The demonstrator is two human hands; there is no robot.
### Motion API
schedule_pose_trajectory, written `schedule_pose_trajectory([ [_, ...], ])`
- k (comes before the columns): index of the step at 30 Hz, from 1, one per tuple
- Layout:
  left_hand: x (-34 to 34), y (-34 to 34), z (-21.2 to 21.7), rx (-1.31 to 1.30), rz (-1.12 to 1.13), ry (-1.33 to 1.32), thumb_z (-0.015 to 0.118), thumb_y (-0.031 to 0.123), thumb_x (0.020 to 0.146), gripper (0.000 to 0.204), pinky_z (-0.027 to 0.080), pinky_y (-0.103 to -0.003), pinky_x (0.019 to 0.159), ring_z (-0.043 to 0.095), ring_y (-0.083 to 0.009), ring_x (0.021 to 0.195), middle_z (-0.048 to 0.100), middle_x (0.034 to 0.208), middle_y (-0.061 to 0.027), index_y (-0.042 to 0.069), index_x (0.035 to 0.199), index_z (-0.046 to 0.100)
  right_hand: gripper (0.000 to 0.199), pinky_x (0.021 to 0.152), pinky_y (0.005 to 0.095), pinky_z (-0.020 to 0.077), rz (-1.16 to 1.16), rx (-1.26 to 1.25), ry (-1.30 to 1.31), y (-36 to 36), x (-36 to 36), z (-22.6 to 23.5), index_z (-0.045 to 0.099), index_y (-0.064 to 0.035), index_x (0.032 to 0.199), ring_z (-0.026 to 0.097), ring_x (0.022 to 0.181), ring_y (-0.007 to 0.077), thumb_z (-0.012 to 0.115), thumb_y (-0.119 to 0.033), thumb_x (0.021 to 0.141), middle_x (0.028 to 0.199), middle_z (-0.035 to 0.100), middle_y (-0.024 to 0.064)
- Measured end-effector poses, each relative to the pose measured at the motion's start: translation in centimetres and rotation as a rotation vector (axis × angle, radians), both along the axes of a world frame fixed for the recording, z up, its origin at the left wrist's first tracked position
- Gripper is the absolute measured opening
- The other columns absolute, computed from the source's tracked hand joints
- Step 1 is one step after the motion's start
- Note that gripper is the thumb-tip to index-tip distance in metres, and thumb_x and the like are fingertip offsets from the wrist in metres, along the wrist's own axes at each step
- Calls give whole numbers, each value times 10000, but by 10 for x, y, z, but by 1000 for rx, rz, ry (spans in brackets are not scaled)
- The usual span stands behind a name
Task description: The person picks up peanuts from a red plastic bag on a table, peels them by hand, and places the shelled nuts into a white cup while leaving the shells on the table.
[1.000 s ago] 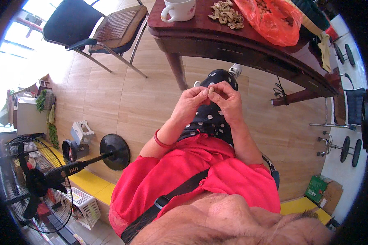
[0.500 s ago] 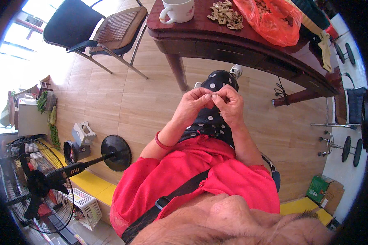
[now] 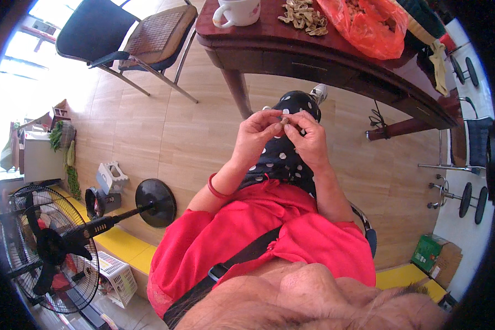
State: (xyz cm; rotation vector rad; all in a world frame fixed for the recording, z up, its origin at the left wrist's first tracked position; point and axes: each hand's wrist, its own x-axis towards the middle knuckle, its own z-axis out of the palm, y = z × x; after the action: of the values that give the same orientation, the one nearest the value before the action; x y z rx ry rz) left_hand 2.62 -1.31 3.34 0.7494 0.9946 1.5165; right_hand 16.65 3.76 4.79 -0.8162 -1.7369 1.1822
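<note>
A small brown peanut-like pod [image 3: 284, 120] is pinched between both hands, above my lap. My left hand [image 3: 257, 132] grips it from the left with thumb and forefinger. From the right, my right hand [image 3: 309, 137] closes on the same pod, its thumb tip beside the left one. On the dark red table [image 3: 313, 63] ahead lies a heap of pale tan shells [image 3: 303, 16]. To the right of the heap, an open red plastic bag [image 3: 375, 38] holds many reddish-brown pieces, too small to name surely. The table edge stands beyond my hands, touching neither.
A white mug [image 3: 239, 12] stands at the table's left end. An armchair [image 3: 148, 41] is to its left. At lower left are a black standing fan [image 3: 52, 247], a small step stool [image 3: 111, 177] and a white basket [image 3: 115, 278]. A cloth [image 3: 439, 66] hangs over the table edge.
My fingers have shifted around the pod, which now shows between the fingertips. The left fingers have lifted slightly higher, and the thumbs have parted a little.
</note>
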Motion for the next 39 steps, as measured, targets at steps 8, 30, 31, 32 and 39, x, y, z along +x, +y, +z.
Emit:
schedule_pose_trajectory([
  [8,10,-5,6,42,169,480,607,13,821,134,498,-218,664,602,-95,727,659,816,-58,-36,936,656,148,579,289,466,-100,86,-180,-5,-8,-5,626,14,893,583,653,175,571,-40,766,745,588,88],
  [30,-4,5,-16,-207,-179,-460,455,207,936,306,534,-318,703,628,-200,818,619,976,-116,-33,1109,528,151,643,212,466,13,-515,120,6,1,-17,659,27,920,573,712,69,595,-65,819,811,650,32],
  [31,-4,6,-16,-209,-171,-466,434,209,943,302,531,-315,711,624,-196,832,615,979,-116,-32,1097,533,154,639,217,467,11,-513,125,7,0,-17,658,24,923,574,703,75,599,-70,816,807,648,32],
  [32,-4,5,-16,-211,-162,-472,413,211,950,302,528,-312,720,620,-192,846,611,982,-117,-30,1084,537,158,635,223,467,10,-510,130,8,-1,-17,658,22,926,575,695,81,602,-75,814,802,645,33],
  [39,1,6,-10,-283,-172,-617,364,285,966,371,479,-349,823,576,-223,962,581,1047,-126,-25,1097,520,204,609,246,448,1,65,-263,5,-3,-13,649,-33,968,531,656,126,662,-85,771,774,557,58],
])
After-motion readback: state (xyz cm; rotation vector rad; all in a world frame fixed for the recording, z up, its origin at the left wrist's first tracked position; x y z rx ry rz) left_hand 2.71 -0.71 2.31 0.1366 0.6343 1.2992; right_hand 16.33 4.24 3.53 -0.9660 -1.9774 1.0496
